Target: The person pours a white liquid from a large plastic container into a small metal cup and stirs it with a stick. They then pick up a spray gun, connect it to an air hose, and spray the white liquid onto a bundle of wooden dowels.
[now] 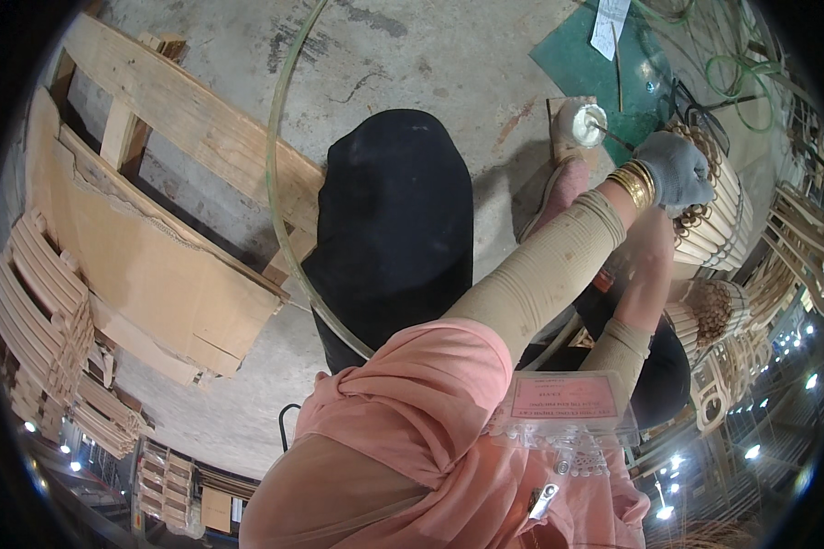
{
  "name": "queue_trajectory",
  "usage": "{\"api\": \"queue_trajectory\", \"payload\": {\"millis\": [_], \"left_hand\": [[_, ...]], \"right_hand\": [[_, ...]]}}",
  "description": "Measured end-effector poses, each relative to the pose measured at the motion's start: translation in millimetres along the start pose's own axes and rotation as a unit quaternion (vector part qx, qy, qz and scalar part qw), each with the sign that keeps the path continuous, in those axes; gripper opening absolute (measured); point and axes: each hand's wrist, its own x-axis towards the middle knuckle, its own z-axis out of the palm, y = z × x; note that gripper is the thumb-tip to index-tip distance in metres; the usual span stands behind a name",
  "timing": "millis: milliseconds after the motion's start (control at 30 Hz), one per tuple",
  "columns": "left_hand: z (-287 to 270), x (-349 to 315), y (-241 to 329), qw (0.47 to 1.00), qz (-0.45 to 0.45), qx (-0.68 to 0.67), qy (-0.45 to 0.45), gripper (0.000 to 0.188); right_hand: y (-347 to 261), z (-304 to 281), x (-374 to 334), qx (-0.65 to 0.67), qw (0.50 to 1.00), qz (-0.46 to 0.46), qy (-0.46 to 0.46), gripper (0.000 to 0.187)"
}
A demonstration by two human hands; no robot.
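Note:
My left hand [676, 172], in a grey glove with gold bangles at the wrist, is curled closed over the near ends of a tied bundle of slim pale wooden rods [716, 236]. What its fingers grip is hidden. A thin dark stick [619, 141] runs from a pot of white paste [590, 124] to the glove's edge; whether the hand holds it I cannot tell. Below the left wrist, my bare right hand [652, 234] is blurred and partly covered, close to the same bundle, its fingers out of sight. The rods' ends look brown and rounded.
A second rod bundle [710, 309] lies nearer me. Behind the pot is a green sheet [568, 57] with a paper [609, 26] on it. A clear hose [273, 174] crosses the floor at left, beside a wooden pallet [192, 114], cardboard [146, 238] and stacked curved wooden pieces [41, 297].

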Motion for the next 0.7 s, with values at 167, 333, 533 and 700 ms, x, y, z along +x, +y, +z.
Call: {"api": "queue_trajectory", "payload": {"millis": [167, 333, 533, 700], "left_hand": [[-0.1, 0.4, 1.8, 1.000, 0.006, 0.013, 0.008, 0.023], [0.5, 1.1, 4.5, 1.000, 0.014, 0.019, 0.017, 0.023], [-6.1, -0.5, 0.0, 1.000, 0.008, 0.023, 0.020, 0.023], [-2.0, -1.0, 3.3, 0.999, 0.010, 0.020, 0.025, 0.023]], "right_hand": [[-1.9, -0.7, 1.0, -0.013, 1.000, 0.027, 0.005, 0.017], [-7.7, -0.4, -5.2, -0.027, 0.999, 0.027, 0.007, 0.017], [-8.4, 11.4, -6.6, -0.014, 0.999, 0.034, 0.006, 0.018], [-5.0, 0.5, -1.9, -0.028, 0.999, 0.039, 0.002, 0.019]]}}
